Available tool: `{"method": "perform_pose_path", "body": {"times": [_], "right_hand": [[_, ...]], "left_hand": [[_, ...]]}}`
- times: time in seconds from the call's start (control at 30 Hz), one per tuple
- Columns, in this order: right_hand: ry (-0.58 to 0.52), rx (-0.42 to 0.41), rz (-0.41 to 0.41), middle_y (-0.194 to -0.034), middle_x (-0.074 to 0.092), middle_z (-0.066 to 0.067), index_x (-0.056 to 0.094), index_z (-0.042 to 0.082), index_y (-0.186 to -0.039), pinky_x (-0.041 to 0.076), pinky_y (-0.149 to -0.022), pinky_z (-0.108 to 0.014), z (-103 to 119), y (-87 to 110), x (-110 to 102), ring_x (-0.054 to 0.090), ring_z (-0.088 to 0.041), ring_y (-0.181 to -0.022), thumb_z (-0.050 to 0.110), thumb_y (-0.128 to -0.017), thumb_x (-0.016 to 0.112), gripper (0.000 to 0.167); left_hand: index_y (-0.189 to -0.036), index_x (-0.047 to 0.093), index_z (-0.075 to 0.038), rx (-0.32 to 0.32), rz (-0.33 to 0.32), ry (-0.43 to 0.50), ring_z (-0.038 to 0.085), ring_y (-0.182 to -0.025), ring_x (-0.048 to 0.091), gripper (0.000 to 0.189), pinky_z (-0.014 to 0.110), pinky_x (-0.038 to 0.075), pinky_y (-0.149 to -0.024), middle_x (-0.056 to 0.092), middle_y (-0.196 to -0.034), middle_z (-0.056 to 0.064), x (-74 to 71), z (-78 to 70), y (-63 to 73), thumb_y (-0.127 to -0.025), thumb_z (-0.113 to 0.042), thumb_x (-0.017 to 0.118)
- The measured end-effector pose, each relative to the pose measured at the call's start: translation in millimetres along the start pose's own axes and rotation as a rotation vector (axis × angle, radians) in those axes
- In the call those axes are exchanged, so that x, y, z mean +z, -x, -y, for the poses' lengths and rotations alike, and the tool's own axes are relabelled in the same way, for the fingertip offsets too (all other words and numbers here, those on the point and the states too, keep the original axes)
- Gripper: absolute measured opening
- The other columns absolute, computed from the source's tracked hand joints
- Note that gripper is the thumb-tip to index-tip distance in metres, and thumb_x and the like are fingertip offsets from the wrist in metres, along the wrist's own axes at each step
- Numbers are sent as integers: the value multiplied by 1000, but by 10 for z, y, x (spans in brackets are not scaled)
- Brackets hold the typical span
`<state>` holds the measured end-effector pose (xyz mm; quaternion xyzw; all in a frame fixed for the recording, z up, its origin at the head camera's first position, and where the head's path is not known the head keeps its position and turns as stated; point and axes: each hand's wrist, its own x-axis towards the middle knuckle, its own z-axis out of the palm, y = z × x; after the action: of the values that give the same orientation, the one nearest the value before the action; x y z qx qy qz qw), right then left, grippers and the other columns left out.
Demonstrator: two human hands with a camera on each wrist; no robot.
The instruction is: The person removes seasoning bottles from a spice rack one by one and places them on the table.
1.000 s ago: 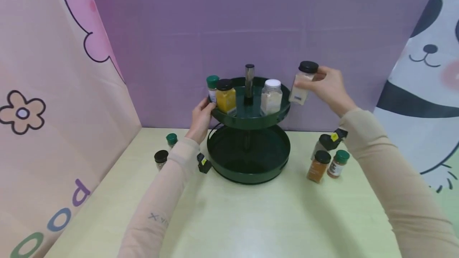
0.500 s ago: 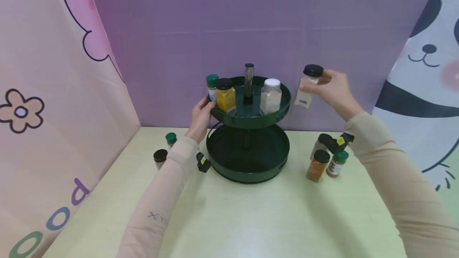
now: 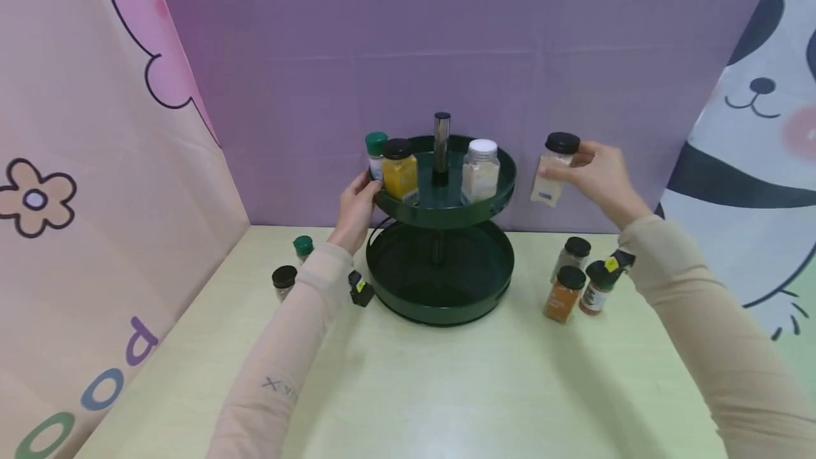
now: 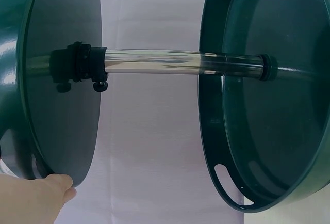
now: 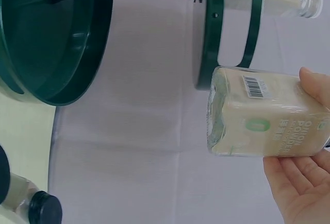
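Note:
My right hand (image 3: 602, 179) grips a clear square jar of pale onion powder (image 5: 268, 115) with a black lid, held in the air to the right of the upper tier. At the left side of the dark green two-tier turntable rack (image 3: 440, 314), my left hand (image 3: 357, 211) holds the edge of the upper tray (image 4: 62, 131). On that tray stand a green-lidded jar (image 3: 376, 161) by the left fingers, a black-lidded jar of yellow spice (image 3: 400, 174) and a white-lidded jar of pale powder (image 3: 481, 174). The lower tray (image 4: 216, 131) bears nothing.
On the table's right stand an orange spice jar (image 3: 561, 299), a jar with a reddish spice (image 3: 594, 297) and a black-lidded jar (image 3: 570, 257). Two more, a green-lidded jar (image 3: 303, 246) and a black-lidded jar (image 3: 283, 280), are partly behind the left sleeve. A purple backdrop (image 3: 319, 91) hangs behind.
My right hand has moved right and slightly down with the onion powder jar, away from the upper tray. The left hand stays at the tray's edge.

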<state>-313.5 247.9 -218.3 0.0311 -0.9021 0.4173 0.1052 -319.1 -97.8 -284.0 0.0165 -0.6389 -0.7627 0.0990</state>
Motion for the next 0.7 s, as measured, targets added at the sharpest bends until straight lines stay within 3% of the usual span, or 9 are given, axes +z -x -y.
{"method": "perform_pose_path", "body": {"times": [0.2, 0.43, 0.7], "right_hand": [[1, 15, 25, -125, 48, -18, 47, 4, -122, 38, -93, -55, -117, 21, 26, 43, -32, -114, 63, -69, 65, 82], [51, 27, 35, -119, 49, -19, 48, 1, -113, 40, -81, -48, -220, 84, 71, 43, -32, -107, 66, -68, 64, 81], [57, 34, 56, -118, 47, -19, 45, 0, -110, 40, -78, -43, -370, 157, 103, 41, -32, -104, 64, -71, 62, 77]], "left_hand": [[-143, 31, -12, -4, 5, -4, 14, -130, 35, 53, 32, 29, -110, 36, -146, 5, -10, 8, 4, -92, -16, 46], [-143, 31, -11, 9, 6, 5, 14, -131, 35, 54, 32, 29, -110, 35, -146, 5, -16, 13, 2, -92, -15, 47], [-144, 29, -12, 7, 9, 3, 14, -132, 34, 55, 32, 29, -110, 33, -147, 5, -19, 8, 9, -92, -16, 47]]}}
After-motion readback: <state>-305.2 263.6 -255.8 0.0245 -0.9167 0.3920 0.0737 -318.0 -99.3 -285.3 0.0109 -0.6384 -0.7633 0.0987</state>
